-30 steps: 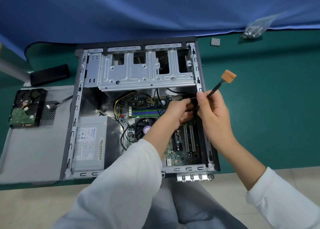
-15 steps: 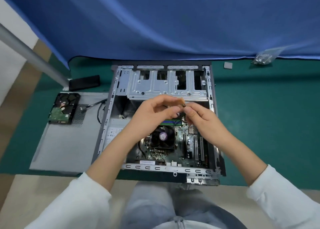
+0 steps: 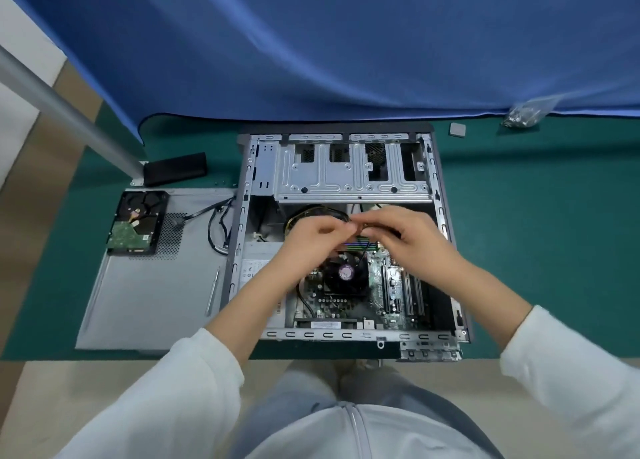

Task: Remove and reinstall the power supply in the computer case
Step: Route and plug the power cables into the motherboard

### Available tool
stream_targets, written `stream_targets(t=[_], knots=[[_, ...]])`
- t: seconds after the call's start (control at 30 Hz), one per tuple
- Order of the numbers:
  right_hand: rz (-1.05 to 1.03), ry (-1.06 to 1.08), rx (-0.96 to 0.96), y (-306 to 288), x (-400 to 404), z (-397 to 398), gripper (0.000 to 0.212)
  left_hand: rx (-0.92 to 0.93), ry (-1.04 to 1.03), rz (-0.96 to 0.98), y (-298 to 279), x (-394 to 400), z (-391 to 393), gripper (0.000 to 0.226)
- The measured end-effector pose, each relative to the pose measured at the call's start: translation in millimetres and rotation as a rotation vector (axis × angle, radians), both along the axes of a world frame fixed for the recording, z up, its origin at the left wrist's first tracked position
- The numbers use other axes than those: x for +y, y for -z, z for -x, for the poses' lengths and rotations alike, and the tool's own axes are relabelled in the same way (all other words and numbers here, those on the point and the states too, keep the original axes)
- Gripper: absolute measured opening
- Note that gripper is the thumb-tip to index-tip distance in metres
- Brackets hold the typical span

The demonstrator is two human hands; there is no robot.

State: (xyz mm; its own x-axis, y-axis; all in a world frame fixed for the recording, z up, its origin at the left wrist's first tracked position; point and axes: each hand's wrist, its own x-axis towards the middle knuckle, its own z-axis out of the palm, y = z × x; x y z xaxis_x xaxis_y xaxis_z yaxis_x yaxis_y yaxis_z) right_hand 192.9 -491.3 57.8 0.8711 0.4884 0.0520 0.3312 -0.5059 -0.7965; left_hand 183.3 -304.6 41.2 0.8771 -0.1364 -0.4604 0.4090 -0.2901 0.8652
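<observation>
Both hands [image 3: 367,236] now met over computer case [image 3: 437,195] centre, pinching cable w/ connector, prev. held at right edge; PSU [image 3: 258,261] still seated, unplugging ongoing.

You are showing two hands: left hand [image 3: 313,238], right hand [image 3: 412,240]. One computer case [image 3: 437,195], one hard drive [image 3: 138,221], one side panel [image 3: 149,295], one screw bag [image 3: 524,114] are lying out.

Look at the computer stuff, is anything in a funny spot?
Yes. The hard drive is out of the computer case, lying circuit side up on the removed side panel, with loose black cables trailing out of the case beside it. A screwdriver lies on the panel too.
</observation>
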Motion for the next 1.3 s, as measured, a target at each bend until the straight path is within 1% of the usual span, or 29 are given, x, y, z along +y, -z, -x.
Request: stream_targets(t=[0.03,0.07,0.1,0.13,0.2,0.23,0.3,0.37,0.43,0.5,0.57,0.67,0.73,0.8,0.87,0.93,0.97,1.03,1.07,1.13,1.17,1.23,1.3], knots=[[0.093,-0.021,0.041,-1,-1,-7,0.032,-0.180,0.103,-0.290,7,11,-2,0.017],[0.194,-0.047,0.103,-2,-3,-15,0.033,-0.316,0.210,-0.570,14,23,-4,0.020],[0.303,-0.084,0.176,-1,-3,-20,0.034,-0.376,0.285,-0.770,22,33,-4,0.024],[0.419,-0.142,0.239,1,-2,-24,0.031,-0.383,0.324,-0.898,30,43,-3,0.028],[0.644,-0.307,0.299,9,4,-24,0.024,-0.397,0.357,-1.036,45,52,3,0.033],[0.743,-0.392,0.316,15,8,-21,0.022,-0.431,0.335,-1.054,50,53,6,0.035],[0.941,-0.507,0.371,29,14,-12,0.022,-0.478,0.261,-1.026,54,52,8,0.033],[1.138,-0.566,0.422,42,15,-5,0.023,-0.487,0.249,-1.026,55,52,7,0.033],[1.265,-0.618,0.451,52,10,0,0.021,-0.491,0.249,-1.039,56,53,6,0.033],[1.301,-0.622,0.452,59,2,5,0.020,-0.494,0.242,-1.048,58,52,6,0.034],[1.306,-0.619,0.413,63,-7,9,0.019,-0.495,0.238,-1.054,60,52,6,0.035],[1.331,-0.653,0.336,69,-14,14,0.030,-0.508,0.224,-1.045,61,53,5,0.035],[1.387,-0.699,0.253,71,-15,16,0.033,-0.508,0.221,-1.051,61,53,5,0.035],[1.496,-0.753,0.177,73,-16,18,0.032,-0.503,0.227,-1.055,62,53,5,0.036],[1.607,-0.792,0.149,72,-17,19,0.025,-0.504,0.225,-1.055,62,52,4,0.036],[1.641,-0.803,0.107,69,-17,17,0.019,-0.500,0.226,-1.056,62,52,5,0.036],[1.631,-0.795,0.095,68,-17,14,0.023,-0.499,0.225,-1.057,62,52,5,0.036],[1.612,-0.786,0.121,67,-15,9,0.030,-0.496,0.221,-1.062,62,52,6,0.036],[1.611,-0.785,0.148,65,-14,7,0.028,-0.494,0.218,-1.063,62,52,6,0.036],[1.633,-0.814,0.202,64,-13,5,0.016,-0.486,0.218,-1.067,61,51,6,0.035],[1.635,-0.826,0.238,62,-12,4,0.015,-0.481,0.217,-1.068,61,51,6,0.035],[1.632,-0.820,0.316,60,-10,3,0.023,-0.472,0.211,-1.068,61,51,5,0.035],[1.633,-0.758,0.343,62,-8,2,0.030,-0.469,0.203,-1.067,61,51,6,0.035]])
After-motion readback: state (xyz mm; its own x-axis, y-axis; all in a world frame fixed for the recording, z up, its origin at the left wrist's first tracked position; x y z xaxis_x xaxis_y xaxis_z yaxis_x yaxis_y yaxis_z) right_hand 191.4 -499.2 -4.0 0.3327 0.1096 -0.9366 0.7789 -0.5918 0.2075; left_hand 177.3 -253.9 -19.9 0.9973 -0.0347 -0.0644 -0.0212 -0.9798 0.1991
